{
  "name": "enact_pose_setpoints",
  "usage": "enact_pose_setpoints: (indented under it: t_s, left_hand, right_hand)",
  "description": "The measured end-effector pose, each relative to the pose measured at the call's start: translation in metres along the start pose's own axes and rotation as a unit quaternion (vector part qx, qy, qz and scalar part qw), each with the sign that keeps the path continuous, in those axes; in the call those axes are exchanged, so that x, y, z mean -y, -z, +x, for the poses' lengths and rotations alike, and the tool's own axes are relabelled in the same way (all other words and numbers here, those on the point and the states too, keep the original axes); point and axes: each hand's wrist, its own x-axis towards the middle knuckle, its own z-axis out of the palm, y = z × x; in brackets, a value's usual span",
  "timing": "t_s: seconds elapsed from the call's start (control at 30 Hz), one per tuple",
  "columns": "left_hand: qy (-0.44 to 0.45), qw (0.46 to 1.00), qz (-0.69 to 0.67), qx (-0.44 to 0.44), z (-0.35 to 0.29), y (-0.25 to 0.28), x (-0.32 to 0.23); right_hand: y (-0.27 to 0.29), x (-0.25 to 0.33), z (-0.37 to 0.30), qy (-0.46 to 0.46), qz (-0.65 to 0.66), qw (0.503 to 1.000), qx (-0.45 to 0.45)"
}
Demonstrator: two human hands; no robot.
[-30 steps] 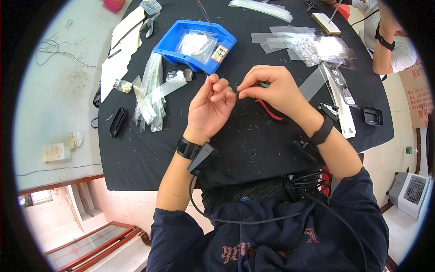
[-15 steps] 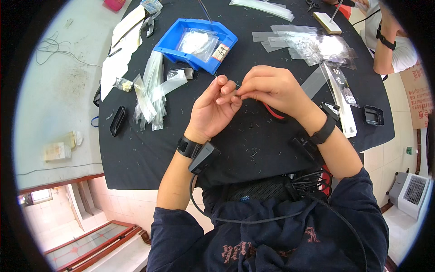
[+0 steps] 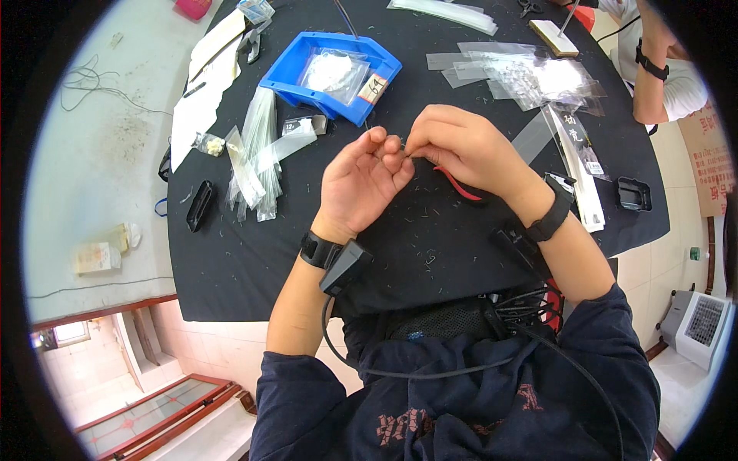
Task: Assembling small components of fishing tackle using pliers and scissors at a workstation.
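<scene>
In front of the blue bin, my two hands meet at the fingertips. My left hand (image 3: 360, 180) is palm up with its fingers curled in. My right hand (image 3: 461, 150) pinches with thumb and forefinger against the left fingertips. Whatever sits between them is too small to make out. A curved red handle (image 3: 459, 186) shows below my right hand; the rest of that tool is hidden, and whether the hand holds it I cannot tell. Ahead, the blue plastic bin (image 3: 280, 73) contains a clear bag (image 3: 332, 71) of white material.
Clear plastic sleeves lie left (image 3: 263, 154) and far right (image 3: 523, 73) on the black tablecloth (image 3: 430, 261). An open black case (image 3: 201, 206) is at left, a small black tray (image 3: 633, 194) at right. Another person's arm (image 3: 652, 77) shows at upper right.
My right fingertips have shifted slightly, and more of the red handle shows beneath that hand. My left fingers are a little differently bent. The surroundings look the same.
</scene>
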Motion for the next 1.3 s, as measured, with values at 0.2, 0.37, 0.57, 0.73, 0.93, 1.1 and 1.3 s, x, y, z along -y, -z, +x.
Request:
enact_pose_setpoints:
  t_s: [0.2, 0.37, 0.57, 0.73, 0.93, 1.1, 1.3]
  left_hand:
    - [0.014, 0.944, 0.284, -0.167, -0.004, 0.0, -0.024]
    - [-0.195, 0.578, 0.735, -0.296, -0.012, -0.006, -0.027]
    - [-0.203, 0.708, 0.657, -0.161, -0.006, -0.015, -0.005]
    - [-0.103, 0.741, 0.652, -0.122, -0.006, -0.015, -0.005]
    - [-0.076, 0.782, 0.61, -0.102, -0.006, -0.013, -0.004]
    - [-0.078, 0.774, 0.62, -0.096, -0.007, -0.011, -0.004]
    - [-0.051, 0.82, 0.548, -0.158, -0.007, -0.014, -0.006]
  right_hand:
    - [0.011, 0.0, 0.005, 0.005, -0.031, 0.999, -0.031]
    - [0.014, 0.002, 0.005, 0.012, -0.032, 0.999, -0.023]
    - [0.01, 0.001, 0.005, 0.029, -0.048, 0.998, 0.012]
    - [0.007, 0.001, 0.004, 0.037, -0.066, 0.997, 0.02]
    - [0.007, -0.001, 0.003, 0.034, -0.067, 0.997, 0.032]
    - [0.006, -0.003, 0.0, 0.033, -0.053, 0.998, 0.013]
    - [0.002, -0.004, -0.003, -0.014, -0.042, 0.999, -0.021]
